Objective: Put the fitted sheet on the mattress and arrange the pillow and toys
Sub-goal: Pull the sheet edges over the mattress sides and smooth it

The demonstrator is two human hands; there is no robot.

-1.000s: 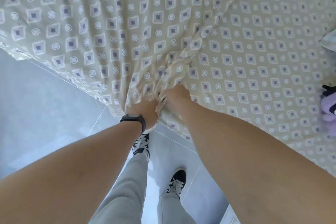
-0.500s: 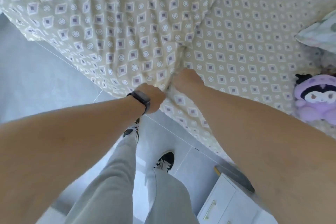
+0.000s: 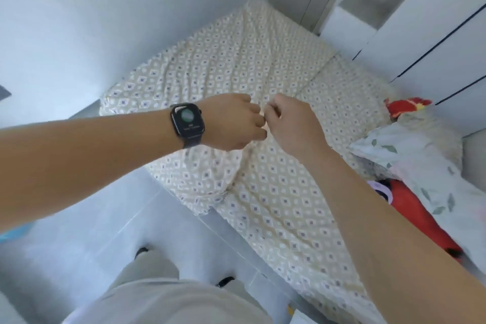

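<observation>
The beige fitted sheet (image 3: 276,205), printed with small diamonds, lies wrinkled over the mattress and hangs over its near corner. My left hand (image 3: 231,123), with a black watch on the wrist, and my right hand (image 3: 292,123) are raised close together above the bed. Both have curled fingers and pinch a bunched fold of the sheet between them. A floral pillow (image 3: 420,158) lies at the bed's right side. A red plush toy (image 3: 423,218) sits under it, another red toy (image 3: 405,106) behind it, and a bit of a purple toy (image 3: 378,188) shows.
A white wall runs along the bed's left side. White wardrobes (image 3: 434,34) stand at the far end and right. Grey tiled floor (image 3: 105,218) lies left of the bed where I stand. A white drawer corner (image 3: 302,319) is at the bottom right.
Both hands have risen from the mattress edge with the bunched sheet, and my view has lifted from the floor to take in the whole bed.
</observation>
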